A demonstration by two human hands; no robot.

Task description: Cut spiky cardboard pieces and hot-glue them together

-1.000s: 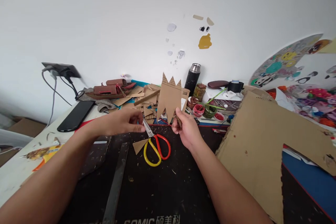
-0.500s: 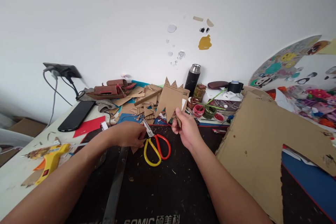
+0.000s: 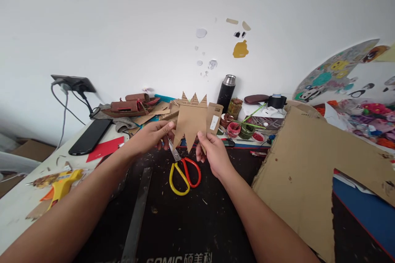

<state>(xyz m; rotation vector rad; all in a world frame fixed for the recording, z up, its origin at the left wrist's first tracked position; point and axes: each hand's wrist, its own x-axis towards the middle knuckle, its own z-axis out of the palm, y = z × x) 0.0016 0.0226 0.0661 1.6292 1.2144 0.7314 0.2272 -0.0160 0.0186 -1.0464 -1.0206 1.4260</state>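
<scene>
A brown cardboard piece with pointed teeth along its top and bottom edges stands upright in front of me, above the black mat. My right hand pinches its lower right corner, with the thumb in front. At the left edge is my left hand, closed, its thumb against the piece and its fingertips partly hidden. Scissors with one yellow and one red handle lie on the mat just below, their blades partly behind the left hand and the cardboard. A metal ruler lies left of them.
Cardboard scraps, a brown model boat, a black flask and paint jars line the wall. A large cardboard sheet covers the right side. On the left are a yellow glue gun and a black phone-like slab.
My left hand has risen from the mat beside the scissors to the cardboard's left edge. The toothed piece has shifted slightly left and turned more upright in my right hand.
</scene>
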